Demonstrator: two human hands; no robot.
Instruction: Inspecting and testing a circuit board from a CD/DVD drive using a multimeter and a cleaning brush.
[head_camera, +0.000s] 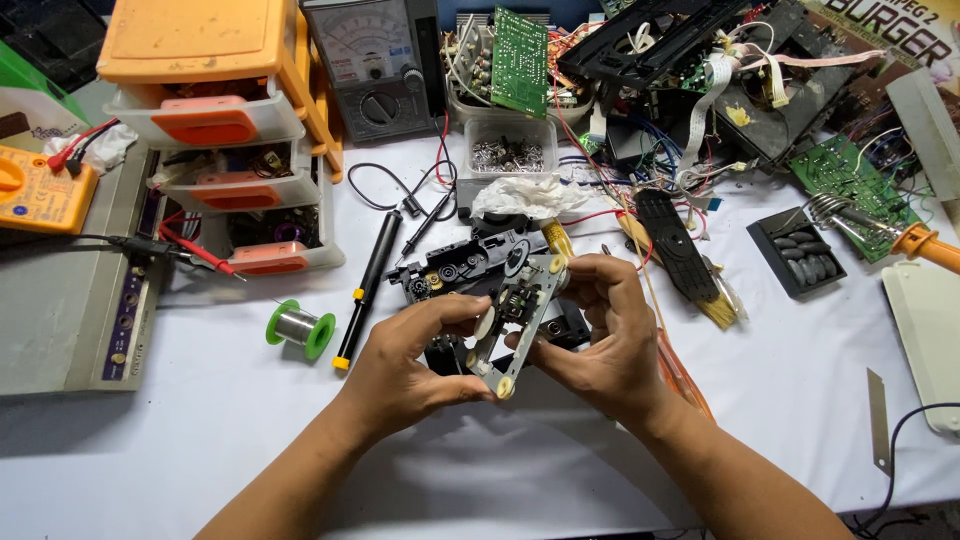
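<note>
Both my hands hold a small metal mechanism frame (520, 315) with gears and a lens part, tilted up above the white table. My left hand (415, 355) pinches its lower left edge with thumb and fingers. My right hand (600, 330) grips its right side and top corner. Just behind it lies a black plastic drive chassis (465, 265) with small gears. A crumpled white tissue (525, 195) lies past the chassis.
A solder spool (298, 327) with green rims and a black desoldering pump (365, 290) lie to the left. Orange-fronted drawers (225, 130), two meters, circuit boards (520, 60), a soldering iron stand (835, 212) and tangled wires crowd the back. A remote (678, 245) lies to the right.
</note>
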